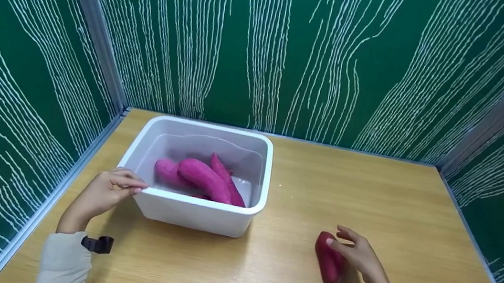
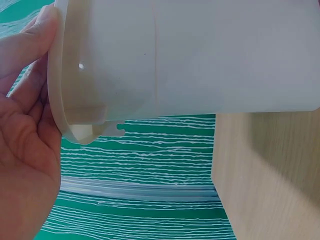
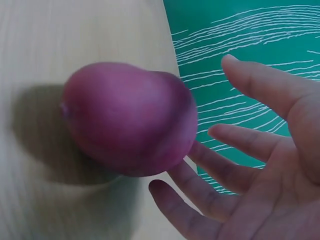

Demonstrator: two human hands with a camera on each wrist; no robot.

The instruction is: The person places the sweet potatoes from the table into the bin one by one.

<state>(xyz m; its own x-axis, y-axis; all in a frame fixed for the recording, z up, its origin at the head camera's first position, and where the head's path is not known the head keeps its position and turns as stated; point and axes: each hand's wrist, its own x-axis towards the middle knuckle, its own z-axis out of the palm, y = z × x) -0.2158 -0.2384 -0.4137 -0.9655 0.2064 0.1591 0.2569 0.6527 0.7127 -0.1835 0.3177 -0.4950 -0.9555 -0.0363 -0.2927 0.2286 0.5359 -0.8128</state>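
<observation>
At the front left corner of a white plastic bin (image 1: 199, 215), my left hand (image 1: 114, 188) grips the rim between thumb and fingers. The left wrist view shows that left hand (image 2: 27, 100) against the rim, beside the bin's side wall (image 2: 200, 55). Several pink-purple sweet potatoes (image 1: 202, 176) lie inside the bin. A reddish sweet potato (image 1: 329, 261) rests on the table to the right. Over its right side reaches my right hand (image 1: 363, 256), fingers spread and not closed round it. In the right wrist view the sweet potato (image 3: 130, 120) sits just beyond the extended fingertips; whether they touch is unclear.
A wooden table (image 1: 371, 190) carries everything. Green panels with wavy white lines (image 1: 263, 51) enclose it at the back and both sides, joined by grey metal posts (image 1: 98, 26). Each wrist wears a black camera (image 1: 97, 243).
</observation>
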